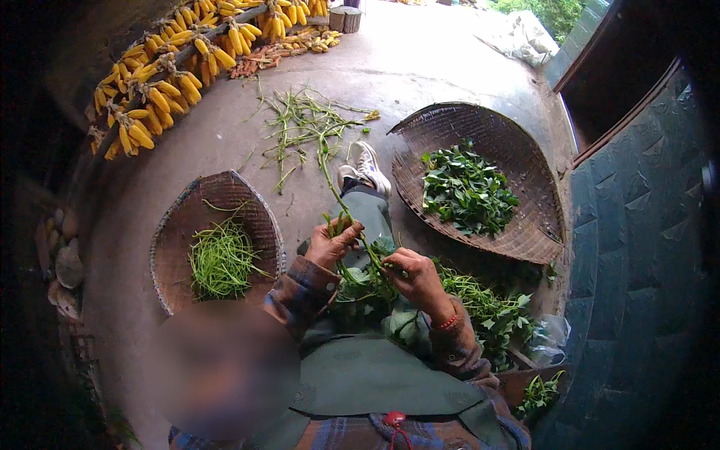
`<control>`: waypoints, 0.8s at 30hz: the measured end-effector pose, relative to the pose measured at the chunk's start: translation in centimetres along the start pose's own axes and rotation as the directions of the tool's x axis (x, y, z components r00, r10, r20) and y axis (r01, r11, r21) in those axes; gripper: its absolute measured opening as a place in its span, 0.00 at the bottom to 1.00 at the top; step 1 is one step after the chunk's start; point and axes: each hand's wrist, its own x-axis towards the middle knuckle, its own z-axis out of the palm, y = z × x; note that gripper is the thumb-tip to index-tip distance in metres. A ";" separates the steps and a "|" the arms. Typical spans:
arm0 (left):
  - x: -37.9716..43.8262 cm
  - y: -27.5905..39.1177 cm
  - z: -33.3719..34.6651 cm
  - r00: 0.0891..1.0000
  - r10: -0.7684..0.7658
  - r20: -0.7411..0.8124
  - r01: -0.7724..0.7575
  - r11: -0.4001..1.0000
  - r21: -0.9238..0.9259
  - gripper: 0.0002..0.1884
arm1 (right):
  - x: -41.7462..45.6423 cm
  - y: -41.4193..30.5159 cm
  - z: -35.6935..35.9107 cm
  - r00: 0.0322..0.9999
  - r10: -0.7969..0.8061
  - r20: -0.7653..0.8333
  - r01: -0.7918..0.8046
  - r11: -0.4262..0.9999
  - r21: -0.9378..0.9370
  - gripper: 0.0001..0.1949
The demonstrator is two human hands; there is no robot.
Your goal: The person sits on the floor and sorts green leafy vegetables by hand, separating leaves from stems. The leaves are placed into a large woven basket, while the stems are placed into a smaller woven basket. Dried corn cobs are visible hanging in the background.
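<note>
My left hand (336, 242) is closed on a long green vine (332, 183) and several short cut stalks. The vine runs from the floor across my lap. Lower along it, my right hand (415, 277) pinches the vine or a stalk on it between thumb and fingers. Leafy vines (360, 292) lie on my lap over the dark green apron (382, 374). To the left, a woven basket (169, 253) holds thin green stalks (225, 259). To the right, a larger woven basket (534, 169) holds picked green leaves (467, 188).
Bare vine stems (298, 121) lie on the concrete floor beyond my shoe (371, 169). More leafy vines (495, 315) and a plastic bag (548, 337) are at my right, near a dark green door (624, 270). Corn cobs (163, 101) hang from a pole at the upper left.
</note>
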 end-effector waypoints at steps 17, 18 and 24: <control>-1.8 1.9 3.0 0.903 0.298 -0.309 -0.287 0.955 0.080 0.05 | -2.6 3.7 -2.9 0.792 0.353 -0.498 -0.235 0.929 0.286 0.04; -1.4 1.6 2.5 0.894 0.258 -0.366 -0.264 0.964 0.033 0.07 | -3.4 4.3 -3.5 0.730 0.502 -0.464 -0.204 0.808 0.553 0.05; -0.9 0.2 1.5 0.825 0.253 -0.505 -0.308 0.951 -0.028 0.08 | -6.7 4.0 -9.1 0.758 0.470 -0.452 0.258 0.419 0.870 0.09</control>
